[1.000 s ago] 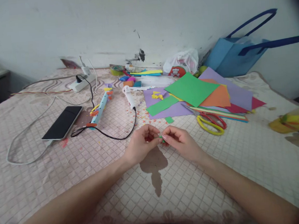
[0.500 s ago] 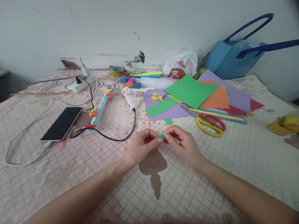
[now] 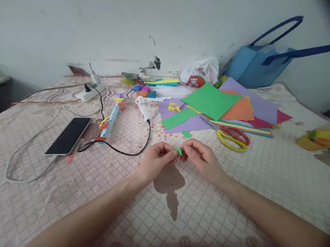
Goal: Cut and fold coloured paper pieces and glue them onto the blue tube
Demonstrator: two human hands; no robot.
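A small folded piece of green paper (image 3: 178,151) is held up between both hands, over the middle of the table. My left hand (image 3: 159,158) pinches it from the left with thumb and fingers. From the right, my right hand (image 3: 197,155) has its thumb and fingers closed at the paper's edge. Just beyond the hands lies a small green square (image 3: 187,134). Behind that are a green strip (image 3: 178,118) and yellow folded bits (image 3: 173,107) on a purple sheet (image 3: 188,125).
Scissors (image 3: 231,139) and stacked coloured sheets (image 3: 211,100) lie to the right. A white glue gun (image 3: 143,109) with black cord, a light blue strip (image 3: 111,120) and a phone (image 3: 69,136) are to the left. Farther back stand a power strip (image 3: 89,92) and a blue bag (image 3: 257,65).
My right thumb has shifted slightly right, and more of the green paper shows, with its right part now standing up as a small point.
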